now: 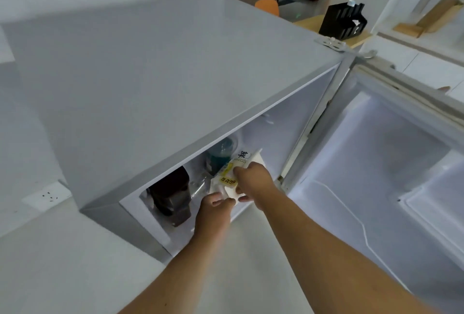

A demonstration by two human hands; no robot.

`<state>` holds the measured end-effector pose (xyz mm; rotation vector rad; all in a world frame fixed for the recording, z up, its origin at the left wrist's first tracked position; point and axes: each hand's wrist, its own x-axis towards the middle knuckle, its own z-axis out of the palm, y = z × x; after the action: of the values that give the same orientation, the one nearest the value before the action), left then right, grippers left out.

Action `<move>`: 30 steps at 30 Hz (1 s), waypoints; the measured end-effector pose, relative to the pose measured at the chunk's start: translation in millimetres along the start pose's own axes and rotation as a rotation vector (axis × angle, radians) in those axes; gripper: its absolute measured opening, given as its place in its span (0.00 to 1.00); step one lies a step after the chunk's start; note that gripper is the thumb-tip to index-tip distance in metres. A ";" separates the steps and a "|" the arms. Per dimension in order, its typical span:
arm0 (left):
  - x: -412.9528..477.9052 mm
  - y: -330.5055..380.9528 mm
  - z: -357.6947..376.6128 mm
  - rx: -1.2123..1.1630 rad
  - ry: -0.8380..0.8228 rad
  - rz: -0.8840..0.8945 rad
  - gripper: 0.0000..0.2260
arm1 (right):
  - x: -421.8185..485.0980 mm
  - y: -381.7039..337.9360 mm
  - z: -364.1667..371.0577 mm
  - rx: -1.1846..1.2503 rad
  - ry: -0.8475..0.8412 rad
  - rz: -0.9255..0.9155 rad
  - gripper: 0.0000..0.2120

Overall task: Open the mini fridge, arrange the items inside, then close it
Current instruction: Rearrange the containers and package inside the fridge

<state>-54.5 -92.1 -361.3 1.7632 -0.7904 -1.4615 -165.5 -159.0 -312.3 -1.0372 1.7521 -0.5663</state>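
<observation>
The grey mini fridge (155,82) stands below me with its door (376,163) swung open to the right. Both my hands reach into the top compartment. My right hand (253,180) grips a white and yellow food packet (226,178) from the right side. My left hand (213,207) holds the same packet from below. Inside, a dark brown bottle (173,195) lies at the left, a clear plastic bottle (199,187) sits beside it, and a teal-capped container (221,153) stands behind the packet. The fridge's deeper interior is hidden.
The white inner liner of the door (414,200) fills the right side. A wall socket (46,197) sits on the white wall at left. Behind the fridge are a wooden table with a black rack (344,21) and an orange chair (267,6).
</observation>
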 end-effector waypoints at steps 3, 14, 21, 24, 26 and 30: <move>-1.6 -0.1 8.6 0.099 -0.133 0.105 0.14 | 5.2 1.7 -15.2 -0.062 0.014 -0.032 0.08; 29.4 15.2 50.0 0.658 -0.253 0.356 0.27 | 59.7 -12.3 -65.7 -0.660 0.214 -0.380 0.08; 60.2 21.5 57.7 0.666 -0.177 0.349 0.30 | 97.0 -17.7 -50.8 -0.478 0.285 -0.560 0.05; 55.7 13.3 54.8 0.701 -0.100 0.462 0.21 | 102.9 -15.4 -44.1 -0.395 0.282 -0.572 0.09; 49.6 4.7 52.7 0.677 -0.065 0.520 0.15 | 101.5 -11.0 -44.0 -0.380 0.290 -0.576 0.11; 43.9 -2.6 44.6 0.569 0.031 0.493 0.06 | 84.7 -1.6 -49.2 -0.540 0.471 -0.669 0.20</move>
<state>-90.6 -132.4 -393.0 1.7879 -1.6082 -0.9269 -222.4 -235.6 -334.3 -2.0393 2.0021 -0.8145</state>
